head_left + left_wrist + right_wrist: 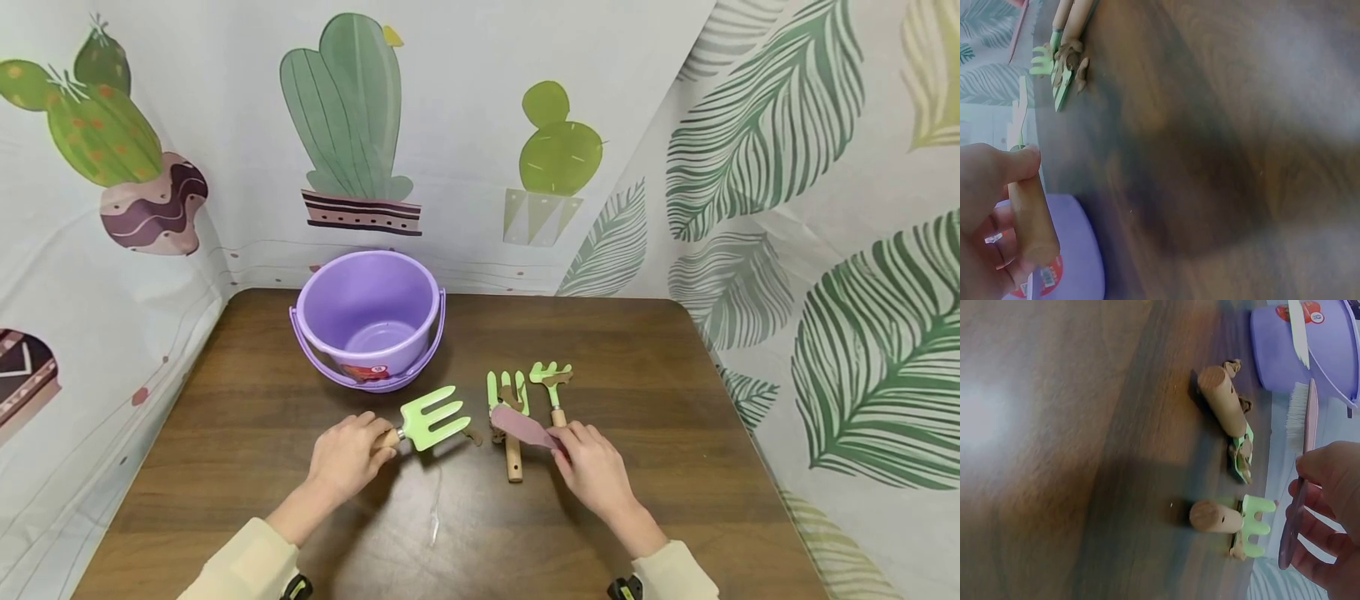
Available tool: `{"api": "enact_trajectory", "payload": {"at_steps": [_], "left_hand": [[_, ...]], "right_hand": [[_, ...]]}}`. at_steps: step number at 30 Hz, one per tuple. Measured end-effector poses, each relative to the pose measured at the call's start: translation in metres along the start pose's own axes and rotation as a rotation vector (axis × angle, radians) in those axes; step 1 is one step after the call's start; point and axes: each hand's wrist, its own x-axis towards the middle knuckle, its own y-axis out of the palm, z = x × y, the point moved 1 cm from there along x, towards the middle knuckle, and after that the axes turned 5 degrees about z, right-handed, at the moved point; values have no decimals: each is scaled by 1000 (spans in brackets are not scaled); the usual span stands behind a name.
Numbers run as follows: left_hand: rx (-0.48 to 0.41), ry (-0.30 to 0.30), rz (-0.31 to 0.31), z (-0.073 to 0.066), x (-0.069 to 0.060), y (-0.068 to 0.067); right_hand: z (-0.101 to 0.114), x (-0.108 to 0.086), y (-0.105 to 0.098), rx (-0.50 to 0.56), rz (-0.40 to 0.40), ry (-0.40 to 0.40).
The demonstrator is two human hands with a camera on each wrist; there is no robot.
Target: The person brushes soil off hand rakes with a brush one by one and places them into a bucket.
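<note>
My left hand [348, 454] grips the wooden handle [1034, 219] of a green three-pronged fork [433, 418], held above the table with its prongs pointing right. In my right hand [596, 468] is a pink brush [522, 425], pinched by its handle; white bristles [1297, 412] face down in the right wrist view. Beneath and beside the brush lie a second green fork [513, 458] and a small green rake [555, 392], both with brown clumps on their heads. Another brown piece [473, 435] rests near the held fork's tips.
A purple bucket [367, 321] stands at the back left of the brown wooden table [600, 333], its handle folded down in front. Behind the table hangs a white cloth [465, 125] printed with cacti and leaves.
</note>
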Motion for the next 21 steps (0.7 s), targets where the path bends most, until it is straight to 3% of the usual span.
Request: {"api": "enact_trajectory", "payload": {"at_steps": [17,21], "left_hand": [[34,54,-56,20,5,-38],[34,94,-61,19,6,-47]], "right_hand": [[-19,-16,-8,-20,-24,30],[-23,-17,-9,-20,-23,39]]}}
